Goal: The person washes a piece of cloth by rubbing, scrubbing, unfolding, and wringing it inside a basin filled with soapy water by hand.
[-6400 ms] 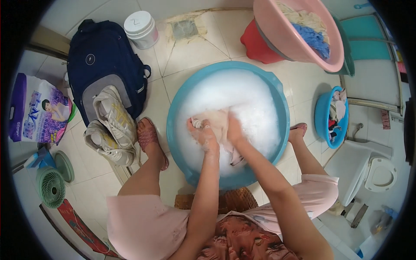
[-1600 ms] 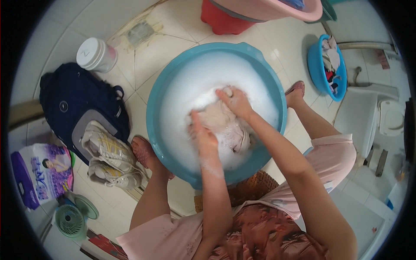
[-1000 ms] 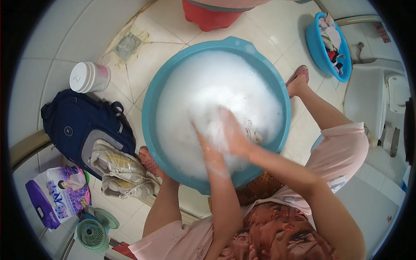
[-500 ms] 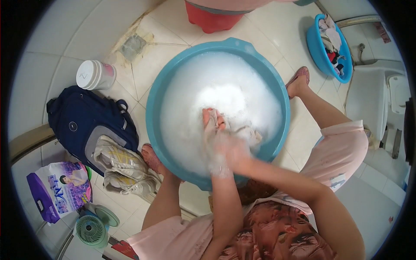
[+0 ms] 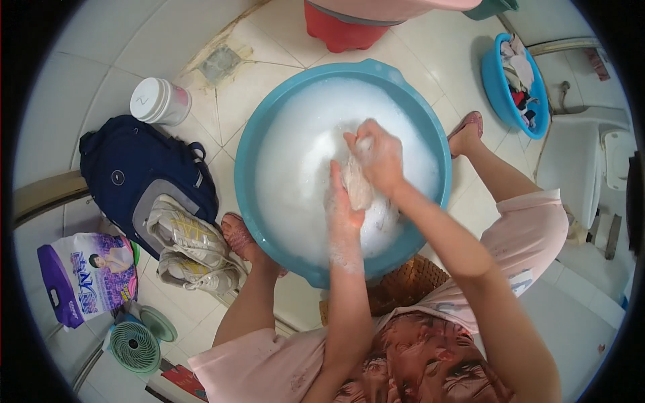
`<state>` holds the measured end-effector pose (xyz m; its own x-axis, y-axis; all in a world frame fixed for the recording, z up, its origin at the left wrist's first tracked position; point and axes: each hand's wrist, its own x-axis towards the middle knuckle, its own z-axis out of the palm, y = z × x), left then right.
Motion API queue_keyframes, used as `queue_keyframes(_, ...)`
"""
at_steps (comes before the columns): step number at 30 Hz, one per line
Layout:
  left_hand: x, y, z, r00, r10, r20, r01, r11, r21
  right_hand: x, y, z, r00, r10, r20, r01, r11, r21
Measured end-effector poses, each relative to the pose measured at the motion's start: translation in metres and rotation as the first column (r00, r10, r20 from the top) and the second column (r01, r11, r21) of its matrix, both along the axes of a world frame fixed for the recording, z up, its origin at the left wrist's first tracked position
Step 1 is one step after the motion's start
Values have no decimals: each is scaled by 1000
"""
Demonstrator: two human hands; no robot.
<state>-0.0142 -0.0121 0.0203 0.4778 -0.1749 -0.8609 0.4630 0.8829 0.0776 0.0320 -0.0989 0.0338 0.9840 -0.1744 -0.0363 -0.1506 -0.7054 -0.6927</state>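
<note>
A large blue basin (image 5: pixel 243 181) full of white suds (image 5: pixel 295 148) stands on the floor between my legs. Over the suds, a pale wet cloth (image 5: pixel 358 190) is stretched between my hands. My left hand (image 5: pixel 344 207) holds its lower part, thumb pointing up along one side; its other fingers are partly hidden by the cloth. Closed in a fist, my right hand (image 5: pixel 383 158) grips the upper part, and foam clings to its fingers. More pale fabric (image 5: pixel 383 218) lies in the suds under my right wrist.
At the left are a white tub (image 5: pixel 160 101), a navy backpack (image 5: pixel 124 174), pale sneakers (image 5: pixel 188 228), a purple-white detergent bag (image 5: pixel 94 275) and a green fan (image 5: pixel 136 346). A blue basin of clothes (image 5: pixel 494 84) stands far right, a red stool-like base (image 5: pixel 342 30) beyond the suds.
My right hand has moved up and away from the left wrist area, now gripping the cloth's upper part. The cloth is lifted more clearly out of the suds. The view has shifted slightly.
</note>
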Motion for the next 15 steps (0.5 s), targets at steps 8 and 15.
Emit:
queue_keyframes(8, 12, 78, 36, 896, -252, 364, 35, 861, 508, 8, -86, 35, 757, 192, -625, 138, 888, 439)
queue_keyframes(15, 17, 87, 84, 789, -419, 449, 117, 820, 560, -7, -93, 87, 558, 579, -594, 81, 675, 733)
